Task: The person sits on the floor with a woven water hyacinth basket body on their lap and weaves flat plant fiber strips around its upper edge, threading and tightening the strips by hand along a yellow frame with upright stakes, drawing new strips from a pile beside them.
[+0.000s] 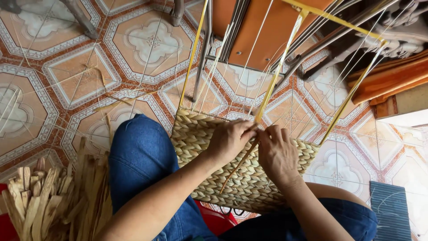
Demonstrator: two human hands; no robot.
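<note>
Left hand [229, 140] and right hand [277, 154] both pinched shut on a straw strand [238, 167] at the woven panel's [196, 138] top edge; strand running diagonally down-left, beneath the left hand.

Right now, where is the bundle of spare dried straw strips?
In the head view, the bundle of dried straw strips lies at lower left on the tiled floor, just left of the person's denim-clad knee.

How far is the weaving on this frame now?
Done: a woven panel fills the lower part of the yellow frame. In hand: left hand and right hand work a loose strand at its top edge. Left: bare strings above.
</note>
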